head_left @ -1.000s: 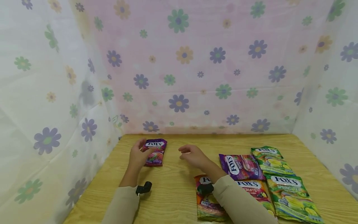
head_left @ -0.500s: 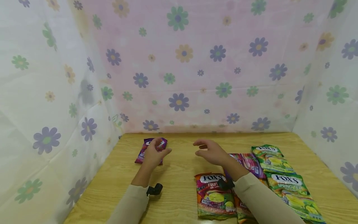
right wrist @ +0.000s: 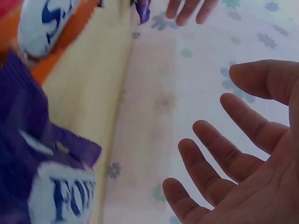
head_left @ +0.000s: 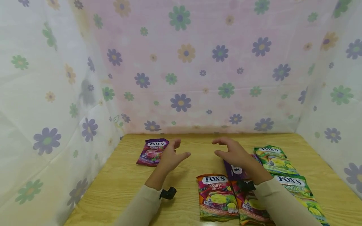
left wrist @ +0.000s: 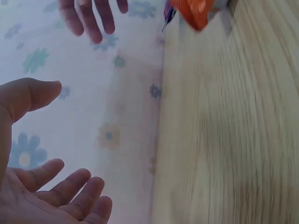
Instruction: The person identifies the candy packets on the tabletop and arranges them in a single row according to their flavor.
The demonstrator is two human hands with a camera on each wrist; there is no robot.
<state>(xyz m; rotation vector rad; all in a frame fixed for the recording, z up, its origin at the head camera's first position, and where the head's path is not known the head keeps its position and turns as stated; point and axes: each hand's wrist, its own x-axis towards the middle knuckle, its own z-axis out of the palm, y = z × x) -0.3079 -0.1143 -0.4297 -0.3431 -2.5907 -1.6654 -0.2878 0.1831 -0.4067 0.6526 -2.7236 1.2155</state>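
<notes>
Both hands hover over the table in the head view, palms facing each other and holding nothing. The left hand [head_left: 169, 157] is just right of a purple Fox's Berries bag [head_left: 152, 152] that lies alone at the left. Thumb and fingers of the right hand [head_left: 234, 153] are spread above a second purple bag [head_left: 237, 171], which the hand and forearm partly cover. In the left wrist view the left hand's fingers [left wrist: 70, 191] are relaxed and apart. The right wrist view shows the right hand [right wrist: 252, 154] with spread fingers, a purple bag [right wrist: 28, 140] to its left.
Two red-orange Fruits bags [head_left: 217, 197] [head_left: 250, 204] lie side by side near the front edge, the right one partly under the right sleeve. Two green Spring Tea bags [head_left: 275, 160] [head_left: 297, 188] lie at the right. Flowered cloth [head_left: 198, 69] surrounds the wooden table [head_left: 113, 188].
Both hands have moved to the right, the left one off the lone purple bag and the right one over the other purple bag. That lone bag has turned, its lower end now further left.
</notes>
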